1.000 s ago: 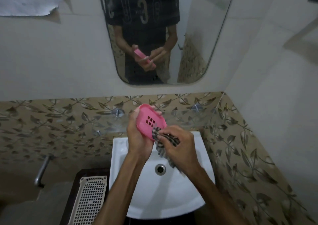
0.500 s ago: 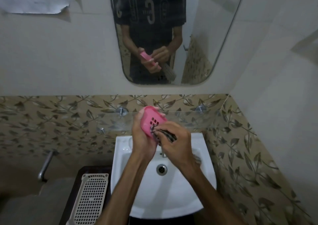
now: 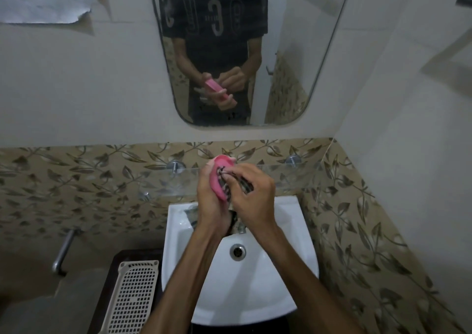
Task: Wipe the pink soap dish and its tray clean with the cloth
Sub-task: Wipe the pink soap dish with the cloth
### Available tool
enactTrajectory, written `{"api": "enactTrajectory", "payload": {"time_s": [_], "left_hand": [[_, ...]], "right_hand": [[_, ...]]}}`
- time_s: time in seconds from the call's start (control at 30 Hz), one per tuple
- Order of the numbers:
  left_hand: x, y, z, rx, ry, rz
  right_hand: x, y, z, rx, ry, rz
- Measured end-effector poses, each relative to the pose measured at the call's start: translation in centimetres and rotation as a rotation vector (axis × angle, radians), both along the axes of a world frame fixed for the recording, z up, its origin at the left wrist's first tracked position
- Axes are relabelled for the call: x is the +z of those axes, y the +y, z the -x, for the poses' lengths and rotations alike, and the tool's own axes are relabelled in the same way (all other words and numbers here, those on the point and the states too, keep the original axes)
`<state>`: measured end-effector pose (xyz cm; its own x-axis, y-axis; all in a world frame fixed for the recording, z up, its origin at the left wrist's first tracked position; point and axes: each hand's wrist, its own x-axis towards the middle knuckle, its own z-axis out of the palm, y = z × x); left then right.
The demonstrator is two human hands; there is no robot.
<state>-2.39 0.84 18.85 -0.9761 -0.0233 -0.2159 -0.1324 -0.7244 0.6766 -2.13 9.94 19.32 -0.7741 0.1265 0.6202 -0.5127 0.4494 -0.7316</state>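
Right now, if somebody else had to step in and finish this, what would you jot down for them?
Left hand: holds the pink plastic soap dish tilted above the white ceramic sink.
Right hand: presses the dark checked cloth into the dish, by its drain slots.
Done: wiping under way; how clean it is, I cannot tell.
Left: finish the dish; its tray cannot be picked out here.

Pink soap dish; dark checked cloth; white basin below hands; beige leaf-patterned tiles behind.
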Motion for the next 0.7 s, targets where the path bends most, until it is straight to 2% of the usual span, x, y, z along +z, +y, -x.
{"api": "enactTrajectory", "payload": {"time_s": [0.1,0.17,0.3,0.47,0.57,0.7], "left_hand": [[0.3,-0.3,0.4,-0.083,-0.012,-0.118],[-0.2,-0.3,0.5,-0.059,-0.019,-0.107],[-0.7,0.6,0.1,0.024,0.005,-0.026],[-1.0,-0.2,0.4,-0.056,-0.041,-0.083],[-1.5,0.5,0.3,-0.005,-0.067,-0.047],[-1.1,0.2,0.6,-0.051,-0.054,-0.104]], "right_hand": [[-0.4,-1.2,-1.2,0.061,0.022,-0.095],[-0.4,-1.0,-0.7,0.072,0.016,-0.100],[0.4,-0.3,1.4,-0.093,-0.035,-0.023],[-1.5,-1.2,-1.3,0.029,-0.087,-0.100],[-1.2,-0.3,0.2,-0.059,-0.094,-0.031],[-0.9,-1.4,-0.5,0.038,-0.015,-0.093]]}}
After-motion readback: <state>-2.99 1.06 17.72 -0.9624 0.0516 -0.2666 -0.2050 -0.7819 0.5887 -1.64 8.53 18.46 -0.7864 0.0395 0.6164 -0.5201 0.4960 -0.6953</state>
